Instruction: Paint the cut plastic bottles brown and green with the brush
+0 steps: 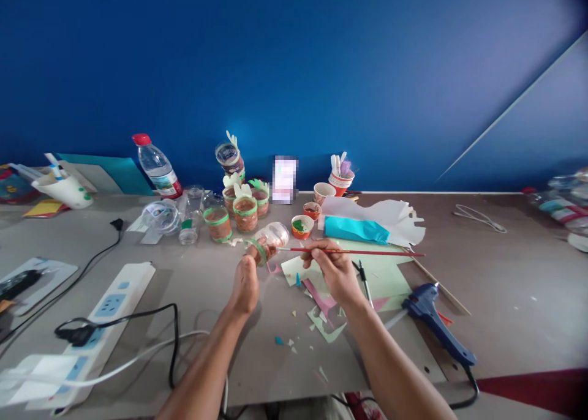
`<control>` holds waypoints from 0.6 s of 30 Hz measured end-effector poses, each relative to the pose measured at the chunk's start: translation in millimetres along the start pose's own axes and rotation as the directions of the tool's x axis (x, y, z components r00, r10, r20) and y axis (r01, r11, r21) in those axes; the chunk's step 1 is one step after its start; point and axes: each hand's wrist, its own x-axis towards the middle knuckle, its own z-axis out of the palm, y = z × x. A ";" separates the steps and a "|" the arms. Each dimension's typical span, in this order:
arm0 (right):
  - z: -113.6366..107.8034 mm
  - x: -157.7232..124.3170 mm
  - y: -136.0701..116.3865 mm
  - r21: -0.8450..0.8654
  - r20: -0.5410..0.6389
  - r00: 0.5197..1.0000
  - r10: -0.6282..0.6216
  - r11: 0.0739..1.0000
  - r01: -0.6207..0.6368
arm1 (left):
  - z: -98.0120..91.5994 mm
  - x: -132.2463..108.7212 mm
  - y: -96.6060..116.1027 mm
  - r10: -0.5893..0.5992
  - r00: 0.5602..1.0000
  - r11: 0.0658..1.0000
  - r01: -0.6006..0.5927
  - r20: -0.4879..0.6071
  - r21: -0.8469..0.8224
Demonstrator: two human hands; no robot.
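Note:
My left hand is closed around a small cup painted brown with a green band, tilted on its side. Between the fingers of my right hand is a thin paintbrush with a red handle. Its bristle end points left and reaches the cup; whether it touches is too small to tell. A clear plastic bottle piece shows just behind the cup. Beyond are several similar painted cups, some with pale cut-out shapes on top. Paper cups with green paint and brown paint stand to the right.
A blue glue gun lies at right, its cord running off the front edge. Paper scraps and a blue paper roll cover the middle. A power strip with cables lies left; a red-capped bottle stands behind.

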 end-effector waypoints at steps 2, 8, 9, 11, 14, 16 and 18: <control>1.1 0.5 -1.1 -0.050 -0.020 1.000 -0.011 0.999 0.010 | -1.9 -0.7 -3.5 0.060 0.997 0.994 -0.064 0.049 0.094; -0.1 1.0 -2.5 -0.006 0.003 1.000 0.014 1.000 -0.014 | -4.5 -0.1 -4.7 0.077 0.995 0.982 -0.086 0.059 0.171; -0.4 0.9 -2.3 -0.023 0.027 0.999 0.021 1.000 -0.020 | -4.4 -0.4 -2.5 0.081 0.995 0.978 -0.090 0.056 0.188; -1.8 1.1 -1.7 -0.074 -0.006 1.000 0.011 0.997 -0.011 | -3.9 -1.4 2.9 0.103 0.994 0.965 -0.110 0.043 0.236; -4.6 1.9 -0.5 -0.056 -0.110 0.994 -0.027 0.998 0.021 | -2.7 -3.0 10.3 0.144 0.989 0.943 -0.142 0.015 0.301; -5.0 2.1 0.1 0.003 -0.070 0.997 -0.013 1.000 0.013 | -2.1 -3.5 13.1 0.153 0.988 0.935 -0.147 0.008 0.323; -4.4 2.1 0.5 0.012 -0.001 1.000 0.016 1.000 -0.016 | -2.1 -3.7 14.0 0.145 0.989 0.931 -0.134 -0.006 0.341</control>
